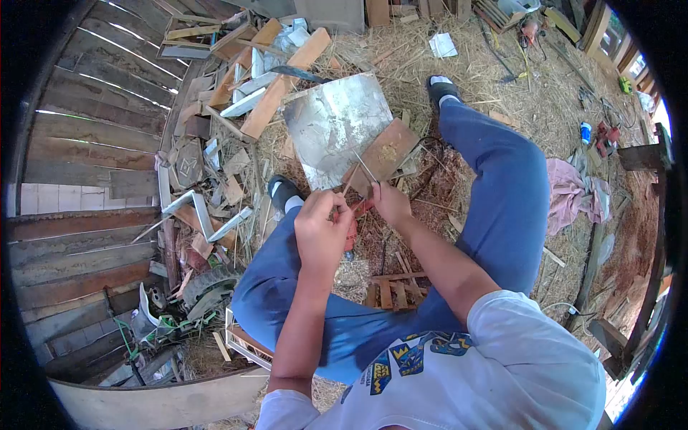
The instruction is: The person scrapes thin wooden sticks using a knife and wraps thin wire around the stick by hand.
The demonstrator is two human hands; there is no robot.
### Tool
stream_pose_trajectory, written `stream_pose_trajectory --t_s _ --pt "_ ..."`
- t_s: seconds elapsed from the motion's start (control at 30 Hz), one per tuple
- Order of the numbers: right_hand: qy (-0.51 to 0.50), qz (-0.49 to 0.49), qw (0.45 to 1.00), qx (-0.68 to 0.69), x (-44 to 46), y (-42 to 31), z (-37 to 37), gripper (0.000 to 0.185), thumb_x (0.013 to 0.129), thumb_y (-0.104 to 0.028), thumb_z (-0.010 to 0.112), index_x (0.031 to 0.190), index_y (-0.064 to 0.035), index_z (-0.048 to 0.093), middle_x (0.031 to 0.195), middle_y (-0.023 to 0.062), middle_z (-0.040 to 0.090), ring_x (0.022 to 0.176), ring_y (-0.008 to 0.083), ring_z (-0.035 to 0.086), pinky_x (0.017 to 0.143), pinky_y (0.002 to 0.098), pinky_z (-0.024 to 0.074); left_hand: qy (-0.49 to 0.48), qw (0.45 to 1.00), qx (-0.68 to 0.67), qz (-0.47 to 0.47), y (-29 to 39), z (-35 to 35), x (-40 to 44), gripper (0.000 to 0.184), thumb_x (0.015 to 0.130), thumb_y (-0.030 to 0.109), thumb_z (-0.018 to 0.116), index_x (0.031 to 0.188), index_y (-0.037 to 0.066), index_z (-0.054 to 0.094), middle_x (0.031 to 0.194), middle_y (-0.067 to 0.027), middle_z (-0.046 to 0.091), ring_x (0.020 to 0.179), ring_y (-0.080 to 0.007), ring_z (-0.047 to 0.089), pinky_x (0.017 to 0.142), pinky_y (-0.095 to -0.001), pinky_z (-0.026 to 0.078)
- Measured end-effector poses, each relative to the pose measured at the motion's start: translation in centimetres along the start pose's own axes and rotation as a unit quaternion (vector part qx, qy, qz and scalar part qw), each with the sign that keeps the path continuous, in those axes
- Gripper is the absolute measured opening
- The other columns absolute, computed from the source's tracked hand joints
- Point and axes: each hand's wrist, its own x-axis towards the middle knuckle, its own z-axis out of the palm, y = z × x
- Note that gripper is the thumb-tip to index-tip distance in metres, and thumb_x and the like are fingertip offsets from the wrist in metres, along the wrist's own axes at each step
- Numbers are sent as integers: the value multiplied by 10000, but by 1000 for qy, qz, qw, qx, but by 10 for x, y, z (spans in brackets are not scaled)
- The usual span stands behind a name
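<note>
My left hand [322, 226] is closed, its fingers pinching a thin wooden stick [350, 179] that points up and away from me. My right hand [391, 203] is wrapped round the handle of a knife [364, 165], whose narrow blade slants up to the left, close to the stick. I cannot tell whether blade and stick touch. Beyond both hands lies a worn grey-white board [335, 118], with a smaller brown board [390, 147] overlapping its right corner. Below my hands, between my legs, a red tool [351, 235] is partly hidden.
Planks [287, 82] and scrap wood are heaped at the left, near a white frame piece [203, 215]. A pink cloth [566, 193] lies right of my leg. A blue can [585, 132] stands farther right. Straw covers the ground; a slatted wall [93, 143] rises at left.
</note>
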Motion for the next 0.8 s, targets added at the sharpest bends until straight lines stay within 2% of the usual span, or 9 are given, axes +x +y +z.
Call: stream_pose_trajectory --t_s 0.07,0.13,0.37,0.57,0.8 --pt "53 -45 996 47 -5 -2 1 527 1094 -451 352 1060 -22 656 944 285 716 899 491 696 820 586 550 6 1000 0 5 0 1 0 174 753 -88 726 850 1 612 856 -153 681 762 -326 686 669 -396 544" --pt "44 -45 997 41 -5 -4 5 526 1094 -457 352 1070 -21 646 940 285 716 896 487 698 816 589 548 -8 1000 19 -20 2 1 1 164 737 -77 745 835 5 644 845 -122 703 768 -273 717 667 -352 549" --pt "21 -42 998 41 4 1 12 522 1088 -484 361 1124 -31 617 916 269 724 872 478 705 795 595 548 -6 1000 23 -18 1 7 1 167 730 -77 750 836 4 648 841 -121 701 758 -259 714 671 -339 552" --pt "9 11 1000 14 0 -13 3 508 1093 -463 366 1110 -26 625 900 258 727 859 463 715 785 588 559 -17 999 23 -21 2 5 2 160 738 -71 752 834 -4 644 843 -132 700 751 -261 709 682 -350 551" --pt "6 39 999 -4 -3 -13 3 521 1098 -447 361 1071 -13 648 901 265 728 861 462 718 785 583 563 -32 997 -9 -70 12 4 1 155 747 -62 752 849 -15 646 849 -141 703 787 -276 705 706 -354 543"
